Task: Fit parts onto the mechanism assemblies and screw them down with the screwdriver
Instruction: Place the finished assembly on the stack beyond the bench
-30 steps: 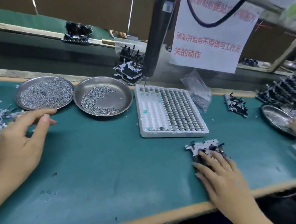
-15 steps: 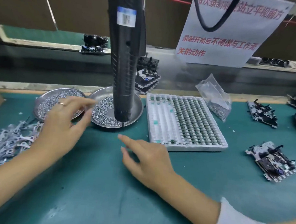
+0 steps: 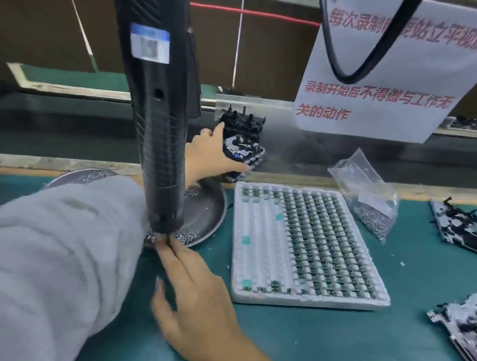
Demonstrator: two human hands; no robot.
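— Left hand (image 3: 208, 156): what do we see of it?

— We see it reaching past the hanging screwdriver (image 3: 159, 114) to the stack of mechanism assemblies (image 3: 242, 150) at the back edge of the bench. Its thumb lies along the near edge of the stack and a finger points up against the stack's left side, so it grips the stack.

— And our right hand (image 3: 196, 297)?

— We see it lying low over the green mat (image 3: 305, 346), fingers straight and together, holding nothing. Its fingertips (image 3: 169, 250) reach the rim of the steel dish (image 3: 210, 206) of screws, right at the screwdriver's bit.

— What lies further out?

— We note a white tray (image 3: 306, 246) of small parts just right of the dish, a clear bag (image 3: 370, 199) of screws behind it, and further assemblies (image 3: 463, 227) at the right edge. A second dish (image 3: 84, 175) shows behind the grey sleeve (image 3: 45, 266).
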